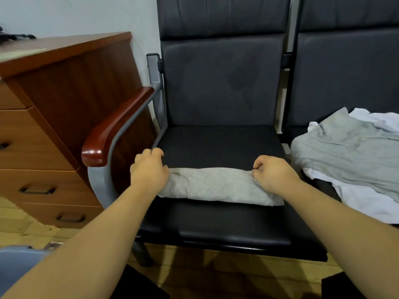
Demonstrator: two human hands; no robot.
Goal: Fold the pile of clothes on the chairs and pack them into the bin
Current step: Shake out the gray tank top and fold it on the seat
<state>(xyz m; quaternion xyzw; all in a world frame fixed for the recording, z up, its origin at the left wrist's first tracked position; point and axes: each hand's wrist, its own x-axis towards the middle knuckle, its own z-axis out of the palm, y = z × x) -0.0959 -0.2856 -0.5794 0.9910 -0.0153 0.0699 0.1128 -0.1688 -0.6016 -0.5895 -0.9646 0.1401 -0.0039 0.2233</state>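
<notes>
the folded grey garment (218,186) lay as a narrow band across the black chair seat (216,145). the person's left hand (149,169) gripped its left end with curled fingers, and the right hand (274,172) pinched its right end. the unfolded pile (349,152) waited on the next chair. the bin (15,262) stood low at the left. if one grip was weaker while lifting, i think the folds could open and hang down.

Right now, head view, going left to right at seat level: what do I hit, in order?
wooden drawer cabinet → chair armrest → left hand → folded grey garment → right hand → unfolded clothes pile
</notes>
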